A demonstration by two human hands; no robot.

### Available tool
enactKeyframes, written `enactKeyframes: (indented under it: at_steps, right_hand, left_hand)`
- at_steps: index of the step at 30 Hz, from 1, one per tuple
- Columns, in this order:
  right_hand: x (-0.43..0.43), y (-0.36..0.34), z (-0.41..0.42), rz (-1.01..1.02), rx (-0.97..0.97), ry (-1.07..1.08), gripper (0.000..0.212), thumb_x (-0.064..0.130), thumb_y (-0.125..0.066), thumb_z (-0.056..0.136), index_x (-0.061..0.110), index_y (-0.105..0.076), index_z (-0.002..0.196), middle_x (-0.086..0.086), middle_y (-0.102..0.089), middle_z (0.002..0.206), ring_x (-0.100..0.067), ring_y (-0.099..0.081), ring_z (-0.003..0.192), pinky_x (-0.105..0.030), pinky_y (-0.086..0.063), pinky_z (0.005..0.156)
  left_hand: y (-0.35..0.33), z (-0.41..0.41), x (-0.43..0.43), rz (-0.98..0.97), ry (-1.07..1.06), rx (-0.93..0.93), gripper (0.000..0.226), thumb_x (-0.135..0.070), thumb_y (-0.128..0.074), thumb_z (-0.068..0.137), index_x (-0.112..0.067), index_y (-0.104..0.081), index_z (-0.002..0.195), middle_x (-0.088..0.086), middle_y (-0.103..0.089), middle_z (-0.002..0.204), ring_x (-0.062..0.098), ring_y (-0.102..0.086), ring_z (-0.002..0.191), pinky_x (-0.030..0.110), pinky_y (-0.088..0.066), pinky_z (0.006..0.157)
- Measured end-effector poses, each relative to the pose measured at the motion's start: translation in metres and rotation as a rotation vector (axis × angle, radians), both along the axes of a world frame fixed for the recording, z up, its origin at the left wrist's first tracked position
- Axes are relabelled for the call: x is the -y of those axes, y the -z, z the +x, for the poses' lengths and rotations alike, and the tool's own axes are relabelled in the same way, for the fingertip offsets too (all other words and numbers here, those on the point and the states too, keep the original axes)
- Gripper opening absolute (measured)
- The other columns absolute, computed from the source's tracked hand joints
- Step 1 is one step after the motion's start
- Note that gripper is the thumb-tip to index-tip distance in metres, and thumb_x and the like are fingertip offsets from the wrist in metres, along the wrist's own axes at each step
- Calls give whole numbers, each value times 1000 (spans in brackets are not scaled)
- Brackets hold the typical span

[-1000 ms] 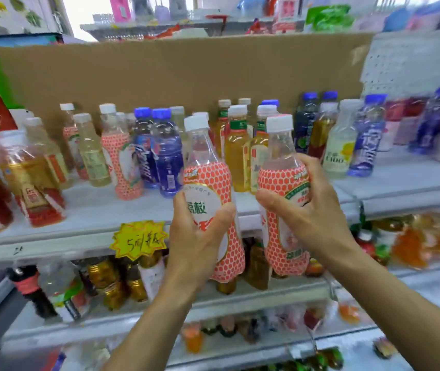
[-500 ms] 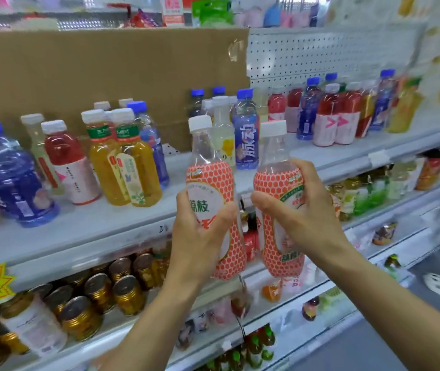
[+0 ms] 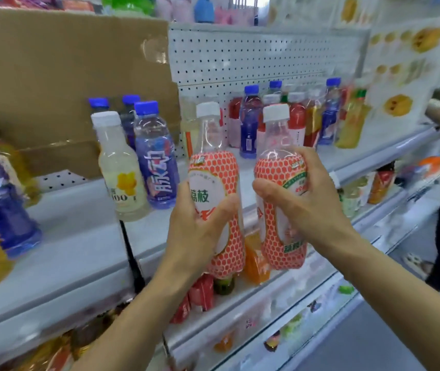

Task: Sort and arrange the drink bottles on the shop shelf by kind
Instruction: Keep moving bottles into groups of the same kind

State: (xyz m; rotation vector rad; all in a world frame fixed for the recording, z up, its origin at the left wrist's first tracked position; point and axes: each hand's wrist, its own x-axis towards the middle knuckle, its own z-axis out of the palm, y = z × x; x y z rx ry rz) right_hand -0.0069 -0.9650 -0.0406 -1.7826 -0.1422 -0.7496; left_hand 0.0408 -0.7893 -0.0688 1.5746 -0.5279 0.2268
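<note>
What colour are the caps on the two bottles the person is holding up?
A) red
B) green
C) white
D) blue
C: the bottle in the left hand and the bottle in the right hand each carry a white cap, unlike the blue-capped bottles standing on the shelf.

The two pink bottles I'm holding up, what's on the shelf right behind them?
Between the pink bottles, held by left hand and right hand, bare white shelf shows; farther back stand a blue-capped bottle and red drinks. Anything directly behind them is hidden.
</note>
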Motion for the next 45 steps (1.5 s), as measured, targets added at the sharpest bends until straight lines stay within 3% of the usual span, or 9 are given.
enactKeyframes:
  at_steps: [5,7,16,22,28,32,36,42,45]
  right_hand:
    - [64,-6,37,44,31,11,56,39,-83,75,37,-48,120,21,-68,97,1,-69,83,-9,-51,62]
    - [89,-8,45,52,30,14,60,44,-82,72,34,-48,120,20,-67,97,1,-69,82,-9,-51,61]
    - [237,-3,76,45,38,-51,51,45,-80,73,39,-49,112,20,-69,94,-2,-70,80,-13,-52,64]
    - [360,-3,87,23,1,-157,57,56,-78,66,37,-50,112,16,-69,93,-4,-70,79,-14,-52,63]
    - [464,-4,109,29,1,-173,57,56,-78,66,38,-50,112,18,-69,93,-3,-70,78,-12,-52,61]
    - [518,-7,133,41,16,-151,57,59,-78,65,41,-51,112,20,-70,94,-2,-71,80,-11,-52,63]
    - [563,-13,166,60,48,-121,53,58,-78,66,45,-51,110,19,-70,96,-3,-71,82,-14,-54,64]
    - [623,-31,227,71,115,-38,51,50,-79,72,37,-51,112,22,-70,93,3,-69,79,-8,-49,59]
    - [652,-32,266,90,113,-11,53,42,-82,73,32,-49,114,20,-69,91,4,-69,78,-7,-49,58]
  left_hand:
    - [-6,38,62,-30,7,-72,70,-65,-69,65,-32,-50,123,-11,-71,108,8,-71,96,37,-60,80]
    - [-7,49,90,-36,7,-89,74,-65,-69,63,-31,-49,126,-9,-70,110,10,-71,97,38,-60,82]
    - [1,68,234,-36,-59,-59,65,-64,-70,66,-36,-52,122,-15,-71,104,9,-72,92,30,-62,71]
    - [7,64,350,-95,-114,-41,61,-59,-68,67,-33,-54,120,-17,-72,103,5,-71,91,14,-55,66]
    - [7,71,457,-95,-96,-73,59,-58,-71,68,-34,-55,119,-13,-73,107,10,-72,95,28,-59,72]
    - [-1,94,514,-79,-77,-59,53,-59,-70,66,-40,-54,112,-19,-72,104,3,-71,92,18,-56,69]
    - [-14,129,564,-41,-46,-7,51,-56,-70,70,-38,-54,115,-15,-72,106,7,-71,94,29,-60,75]
    - [-34,196,633,-3,-9,30,52,-50,-72,77,-32,-50,120,-12,-71,102,10,-72,89,31,-61,71]
    - [-36,230,661,13,-26,28,44,-42,-75,84,-46,-44,115,-28,-68,100,-4,-69,86,13,-55,62]
